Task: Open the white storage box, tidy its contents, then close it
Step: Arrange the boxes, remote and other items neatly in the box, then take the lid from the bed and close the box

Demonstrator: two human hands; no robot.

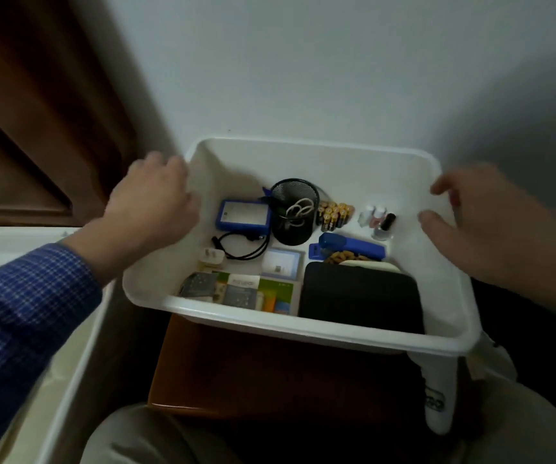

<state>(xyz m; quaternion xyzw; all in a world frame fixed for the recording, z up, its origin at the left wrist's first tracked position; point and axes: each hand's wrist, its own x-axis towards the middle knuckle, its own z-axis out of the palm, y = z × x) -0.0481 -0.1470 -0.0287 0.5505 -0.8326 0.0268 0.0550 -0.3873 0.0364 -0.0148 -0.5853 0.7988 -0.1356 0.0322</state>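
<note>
The white box [269,324], lidless and open, is seen set on a brown bench [269,373] against a pale wall [303,61], its far rim touching or just short of the wall and its near rim overhanging the bench's far part. Its walls are smooth, glossy plastic with rounded corners and a rolled lip. Bare floor is left in the far-left corner and along the far wall of the box.

Along the near wall a black rectangular pouch [360,296] with rounded corners is laid flat, beside printed leaflets [236,291]. Behind these are seen a blue stapler [346,251], a small pale box [281,266], a white plug [211,257] and a coiled black cable [243,244]. A blue-edged flat case [244,215] lies just beside an upright black mesh cup [295,212]. Next to the cup a cluster of batteries [333,214] stands on end, and small bottles [378,221] stand near the right wall.

The left hand [156,202], in a blue checked sleeve [25,303], is held at the left rim, fingers curled over or near the lip; whether the rim is gripped cannot be told through the blur. The right hand [490,222] is held spread and relaxed at the right rim, with nothing in it; contact with the rim cannot be told.

A second white plastic piece [35,363] is seen at the left, well apart from the box.
</note>
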